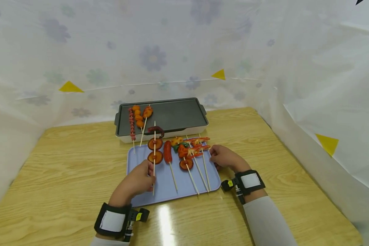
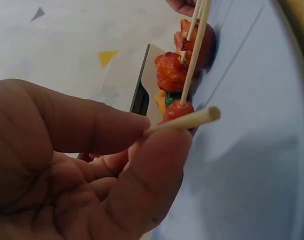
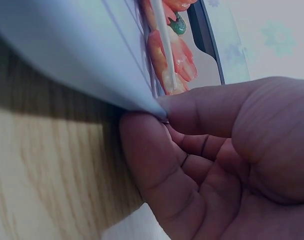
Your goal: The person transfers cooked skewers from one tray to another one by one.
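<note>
In the head view, my left hand (image 1: 138,179) pinches the lower stick of a skewer (image 1: 154,157) bearing two round brown slices and a dark red curled piece. Thumb and index finger grip that wooden stick (image 2: 204,118) near its end in the left wrist view. This skewer is over the left part of a pale blue tray (image 1: 164,191). My right hand (image 1: 226,158) holds the tray's right rim (image 3: 149,107) between thumb and fingers. On the tray lie a red sausage skewer (image 1: 167,152), a mixed skewer with a brown slice (image 1: 186,164), and shrimp skewers (image 1: 200,149).
Behind the tray stands a dark rectangular griddle (image 1: 178,116) with a light base. At its left lie a pink-red beaded skewer (image 1: 132,124), an orange-ball skewer (image 1: 137,116) and an oval orange-piece skewer (image 1: 147,111), sticks over the front edge. A wooden table (image 1: 64,177) carries everything.
</note>
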The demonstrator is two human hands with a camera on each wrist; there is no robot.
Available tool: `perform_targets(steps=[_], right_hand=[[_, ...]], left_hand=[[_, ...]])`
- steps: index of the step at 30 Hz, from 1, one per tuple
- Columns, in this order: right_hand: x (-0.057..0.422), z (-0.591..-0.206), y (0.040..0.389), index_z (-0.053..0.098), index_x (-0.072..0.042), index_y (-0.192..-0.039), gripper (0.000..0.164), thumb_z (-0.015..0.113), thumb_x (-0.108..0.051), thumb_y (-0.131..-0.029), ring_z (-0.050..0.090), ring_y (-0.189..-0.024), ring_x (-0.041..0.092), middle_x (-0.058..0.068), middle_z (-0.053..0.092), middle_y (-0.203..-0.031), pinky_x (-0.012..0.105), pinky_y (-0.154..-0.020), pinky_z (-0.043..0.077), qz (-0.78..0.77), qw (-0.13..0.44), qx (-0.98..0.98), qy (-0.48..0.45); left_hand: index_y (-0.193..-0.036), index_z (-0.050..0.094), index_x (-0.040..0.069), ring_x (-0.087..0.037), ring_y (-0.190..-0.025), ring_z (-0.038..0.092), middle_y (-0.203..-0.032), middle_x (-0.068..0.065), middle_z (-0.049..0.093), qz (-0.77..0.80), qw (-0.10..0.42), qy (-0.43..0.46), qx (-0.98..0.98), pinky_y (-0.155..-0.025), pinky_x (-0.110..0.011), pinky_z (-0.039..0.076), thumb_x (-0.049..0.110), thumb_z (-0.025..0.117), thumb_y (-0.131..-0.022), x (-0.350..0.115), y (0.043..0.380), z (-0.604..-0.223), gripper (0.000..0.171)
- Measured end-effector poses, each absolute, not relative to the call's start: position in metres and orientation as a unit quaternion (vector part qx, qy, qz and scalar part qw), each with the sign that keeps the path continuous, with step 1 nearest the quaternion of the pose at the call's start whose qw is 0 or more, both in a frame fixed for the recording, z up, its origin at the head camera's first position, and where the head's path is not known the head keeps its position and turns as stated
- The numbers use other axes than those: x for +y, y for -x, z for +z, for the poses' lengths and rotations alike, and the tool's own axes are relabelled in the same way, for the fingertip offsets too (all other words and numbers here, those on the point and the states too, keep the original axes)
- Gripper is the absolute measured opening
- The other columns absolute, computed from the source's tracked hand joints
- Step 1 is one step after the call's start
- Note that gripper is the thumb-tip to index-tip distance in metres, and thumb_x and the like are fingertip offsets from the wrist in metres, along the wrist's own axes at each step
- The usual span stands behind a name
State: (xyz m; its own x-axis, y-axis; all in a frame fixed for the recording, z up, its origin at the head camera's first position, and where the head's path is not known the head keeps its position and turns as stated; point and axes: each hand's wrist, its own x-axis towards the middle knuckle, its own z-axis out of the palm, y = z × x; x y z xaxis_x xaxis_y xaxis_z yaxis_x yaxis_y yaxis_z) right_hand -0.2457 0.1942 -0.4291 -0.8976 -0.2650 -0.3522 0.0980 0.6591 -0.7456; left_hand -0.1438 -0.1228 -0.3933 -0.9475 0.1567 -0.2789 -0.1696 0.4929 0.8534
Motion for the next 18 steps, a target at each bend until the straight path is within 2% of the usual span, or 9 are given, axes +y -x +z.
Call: perform_targets(steps=[9, 18], right_hand=[[0.194, -0.429, 0.245, 0.053, 0.000, -0.111, 0.016, 0.056, -0.005, -0.096, 0.059, -0.072, 0.024, 0.014, 0.056, -0.094, 0.034, -0.060, 0.052, -0.403, 0.219, 0.887, 0.047], [0.196, -0.431, 0.244, 0.054, 0.000, -0.111, 0.017, 0.057, -0.005, -0.096, 0.060, -0.072, 0.024, 0.014, 0.057, -0.094, 0.034, -0.060, 0.053, -0.400, 0.216, 0.889, 0.051]], left_hand=[[-0.105, 0.046, -0.002, -0.023, -0.067, 0.054, -0.085, -0.013, 0.048, 0.532, 0.170, 0.025, 0.829, -0.057, -0.035, 0.054, -0.008, 0.056, -0.090, -0.121, 0.130, -0.402, 0.019], [-0.102, 0.047, -0.002, -0.023, -0.062, 0.054, -0.081, -0.012, 0.050, 0.536, 0.175, 0.024, 0.826, -0.055, -0.035, 0.051, -0.008, 0.057, -0.090, -0.119, 0.120, -0.409, 0.016]])
